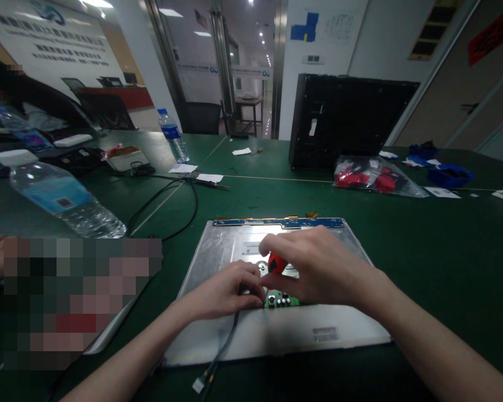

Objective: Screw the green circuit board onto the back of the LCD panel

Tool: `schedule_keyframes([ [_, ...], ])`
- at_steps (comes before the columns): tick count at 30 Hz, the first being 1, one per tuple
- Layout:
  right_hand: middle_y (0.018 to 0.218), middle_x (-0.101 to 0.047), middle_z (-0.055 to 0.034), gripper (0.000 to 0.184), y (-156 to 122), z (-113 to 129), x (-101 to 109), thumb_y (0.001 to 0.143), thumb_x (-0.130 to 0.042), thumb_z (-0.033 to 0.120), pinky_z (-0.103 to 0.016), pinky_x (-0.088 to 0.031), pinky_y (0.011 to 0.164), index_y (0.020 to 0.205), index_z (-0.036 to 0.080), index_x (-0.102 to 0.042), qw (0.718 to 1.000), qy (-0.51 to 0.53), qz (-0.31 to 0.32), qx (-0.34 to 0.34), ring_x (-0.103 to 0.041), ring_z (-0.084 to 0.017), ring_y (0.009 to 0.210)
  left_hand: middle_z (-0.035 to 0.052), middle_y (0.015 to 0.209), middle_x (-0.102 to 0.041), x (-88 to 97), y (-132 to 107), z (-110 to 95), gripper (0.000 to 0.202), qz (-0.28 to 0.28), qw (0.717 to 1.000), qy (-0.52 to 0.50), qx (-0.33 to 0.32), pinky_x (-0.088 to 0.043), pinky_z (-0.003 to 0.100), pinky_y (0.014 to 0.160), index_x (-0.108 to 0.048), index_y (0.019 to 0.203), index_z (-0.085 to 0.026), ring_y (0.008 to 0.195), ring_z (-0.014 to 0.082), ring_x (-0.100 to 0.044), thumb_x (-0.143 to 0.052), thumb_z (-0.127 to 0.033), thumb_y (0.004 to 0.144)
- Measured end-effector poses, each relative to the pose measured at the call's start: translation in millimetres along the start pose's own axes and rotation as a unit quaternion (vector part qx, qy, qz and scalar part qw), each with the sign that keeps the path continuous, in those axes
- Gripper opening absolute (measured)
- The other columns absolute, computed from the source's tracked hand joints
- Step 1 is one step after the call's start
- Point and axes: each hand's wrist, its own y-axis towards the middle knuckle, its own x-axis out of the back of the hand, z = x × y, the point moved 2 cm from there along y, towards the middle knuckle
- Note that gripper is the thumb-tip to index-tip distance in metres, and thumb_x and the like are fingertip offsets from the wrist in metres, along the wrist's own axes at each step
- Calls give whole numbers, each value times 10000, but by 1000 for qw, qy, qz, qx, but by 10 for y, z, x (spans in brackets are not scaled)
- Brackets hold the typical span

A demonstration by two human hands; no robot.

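On the green table (251, 201), a flat silvery panel (276, 329) is lying directly in front of the person, and both hands are working over its middle. The left hand (235, 285) is resting there with its fingers curling close together by the left end of a green board (283, 302); whether they are pinching anything, I cannot tell. The right hand (322, 262) is reaching over the board, its thumb and index finger curling round and pinching a red-and-black handle (275, 263), which seems to be serving as a screwdriver grip. The step in hand is probably turning a fastener at or beside the board, though the tool's tip is hiding behind the hands. The next move, in my judgement, is calling for a steady shaft and a board that is not shifting under it.

Counting downward in size: one table is carrying everything, one black casing (356, 123) is standing at the back right, one panel is lying in front, three bottles (61, 195) are occupying the left side, one clear bag (377, 177) of red pieces is lying before the casing, one blue circuit strip (251, 223) is running along the panel's far edge, one green board is showing partly covered, one handle is showing, and one white connector (198, 384) is lying near the panel's lower left edge
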Motion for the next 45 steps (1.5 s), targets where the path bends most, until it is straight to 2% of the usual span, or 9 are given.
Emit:
schedule_keyframes([
  [3,756,-616,-8,191,-9,-4,6,879,-549,366,-273,-219,534,889,175,-534,1000,-6,7,8,-469,-128,619,11,843,-599,-3,1,9,94,0,1000,-6,-5,-407,254,699,-696,782,-181,810,168,-566,-655,-245,838],
  [9,847,-607,-26,194,-31,14,62,807,-545,208,-265,-271,557,990,148,-522,999,46,23,15,-463,-122,661,26,893,-631,-1,6,2,92,6,1000,-7,-2,-419,284,764,-728,848,-200,826,176,-563,-658,-260,844],
  [14,803,-632,-18,184,-10,-9,4,895,-524,326,-269,-224,539,988,167,-532,1000,2,-2,0,-482,-126,632,12,825,-626,12,5,-18,89,-1,1000,-11,3,-406,268,720,-711,791,-189,788,168,-563,-660,-247,835],
  [18,747,-613,-1,200,-17,-12,-2,882,-549,377,-272,-208,529,893,178,-534,1000,-6,3,14,-463,-126,614,7,811,-611,15,8,-24,118,-9,1000,-8,0,-397,260,696,-687,735,-176,787,167,-560,-656,-240,829],
  [26,879,-618,-25,202,-26,31,52,814,-541,190,-257,-287,560,1009,140,-532,998,55,16,25,-469,-121,673,13,876,-644,11,-3,-22,54,2,1000,-4,-1,-411,278,758,-722,835,-196,835,174,-576,-670,-187,820],
  [29,867,-642,-21,182,-13,13,25,873,-530,257,-264,-266,552,1022,153,-538,1000,25,5,8,-499,-128,669,2,844,-627,11,-9,-12,45,-7,1000,6,7,-404,268,733,-716,820,-198,820,169,-572,-677,-177,811],
  [33,741,-623,0,198,-11,-4,14,876,-554,373,-268,-224,529,892,176,-540,1000,-8,4,8,-476,-129,613,2,835,-602,0,-6,3,67,-11,1000,3,3,-399,256,689,-689,763,-173,787,158,-567,-666,-198,820],
  [39,873,-617,-22,193,-26,25,48,821,-545,204,-251,-291,565,1004,146,-522,998,52,17,35,-473,-119,673,5,848,-629,-4,-4,-4,50,-5,1000,-3,-4,-409,273,744,-715,831,-195,825,171,-573,-665,-190,825],
  [45,743,-612,6,170,-20,14,-4,885,-549,348,-271,-208,523,910,181,-533,1000,-19,-7,19,-458,-126,607,-5,791,-605,11,9,-27,79,-15,1000,2,-12,-394,256,671,-678,732,-165,748,154,-557,-665,-185,807],
])
